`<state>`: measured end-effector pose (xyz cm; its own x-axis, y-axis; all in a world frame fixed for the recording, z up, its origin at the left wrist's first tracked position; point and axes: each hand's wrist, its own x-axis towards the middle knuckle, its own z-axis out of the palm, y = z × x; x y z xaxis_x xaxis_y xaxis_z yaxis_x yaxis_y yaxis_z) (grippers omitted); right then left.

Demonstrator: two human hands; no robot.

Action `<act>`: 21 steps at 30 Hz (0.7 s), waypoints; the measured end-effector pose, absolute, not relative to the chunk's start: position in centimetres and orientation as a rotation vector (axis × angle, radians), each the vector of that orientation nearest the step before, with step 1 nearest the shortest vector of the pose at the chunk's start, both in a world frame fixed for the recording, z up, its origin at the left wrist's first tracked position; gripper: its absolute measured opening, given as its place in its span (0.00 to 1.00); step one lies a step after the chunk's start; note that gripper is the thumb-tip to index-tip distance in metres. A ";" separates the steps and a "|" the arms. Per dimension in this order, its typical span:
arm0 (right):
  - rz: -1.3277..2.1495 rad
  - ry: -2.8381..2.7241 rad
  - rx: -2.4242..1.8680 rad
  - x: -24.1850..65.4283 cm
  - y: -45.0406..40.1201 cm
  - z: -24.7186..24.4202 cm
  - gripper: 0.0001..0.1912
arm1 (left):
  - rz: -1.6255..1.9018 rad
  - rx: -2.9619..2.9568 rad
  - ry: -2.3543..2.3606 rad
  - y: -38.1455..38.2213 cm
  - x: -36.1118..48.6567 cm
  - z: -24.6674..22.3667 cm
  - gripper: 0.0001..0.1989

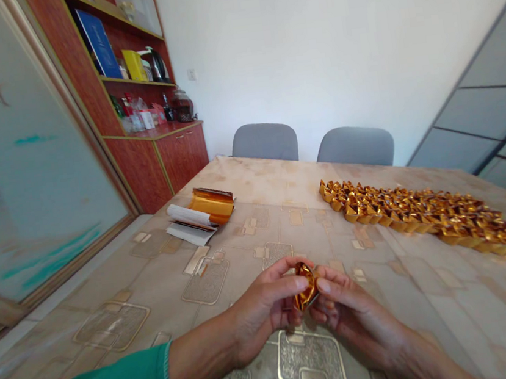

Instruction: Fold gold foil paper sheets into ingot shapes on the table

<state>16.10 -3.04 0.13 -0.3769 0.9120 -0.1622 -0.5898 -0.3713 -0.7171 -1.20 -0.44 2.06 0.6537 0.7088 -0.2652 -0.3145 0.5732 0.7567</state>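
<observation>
A small folded piece of shiny gold foil paper (pixel 306 293) is held between my two hands, above the near middle of the table. My left hand (pixel 266 298) grips it from the left, the thumb pressed on its face and the fingers behind. On the other side, my right hand (pixel 344 298) pinches its right edge between thumb and fingers. The piece looks boat-shaped, with a hollow facing me. To the right lie many folded gold paper ingots (pixel 421 209), set in long tight rows. Gold foil sheets (pixel 213 205) lie curled in a stack at the left, beside white-backed sheets (pixel 190 225).
A patterned plastic cloth covers the table (pixel 243 258). Two grey chairs (pixel 264 142) stand at its far side against the white wall. A red wooden cabinet (pixel 157 158) with bottles and a kettle is at the back left, beside a frosted sliding door (pixel 31 149).
</observation>
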 end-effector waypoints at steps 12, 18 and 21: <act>1.943 -0.777 -0.693 16.1 -3.2 0.1 0.11 | 0.636 0.789 0.647 -0.6 -1.1 2.5 0.17; 1.880 -0.816 -0.797 16.0 -3.2 -0.1 0.12 | 0.630 0.833 0.740 -0.6 -1.0 2.5 0.13; 1.870 -0.784 -0.800 16.1 -3.1 -0.1 0.12 | 0.627 0.806 0.684 -0.4 -1.1 2.2 0.14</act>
